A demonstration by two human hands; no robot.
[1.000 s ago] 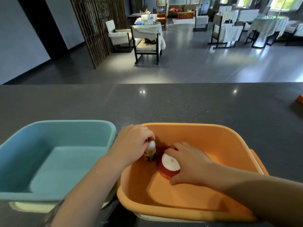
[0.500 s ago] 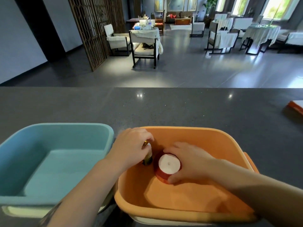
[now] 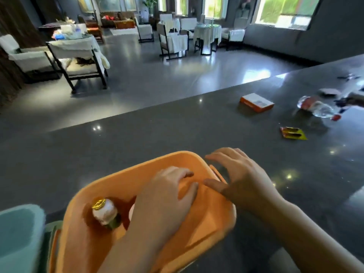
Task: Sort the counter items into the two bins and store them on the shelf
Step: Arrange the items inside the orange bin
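Over the orange bin point(image 3: 208, 219) both hands were spread, empty: left hand point(image 3: 167, 200), right hand point(image 3: 242, 180). Risk: my left forearm clipping the bottle point(image 3: 105, 212).

Beyond the dark table point(image 3: 177, 131) lies a glossy grey floor point(image 3: 157, 75), with white-draped chairs point(image 3: 171, 41) around a cloth-covered dining table point(image 3: 206, 32). Nearer left, a cluttered trolley point(image 3: 76, 48). Bright windows point(image 3: 285, 10) line the far wall; a sofa point(image 3: 116, 18) sits behind.
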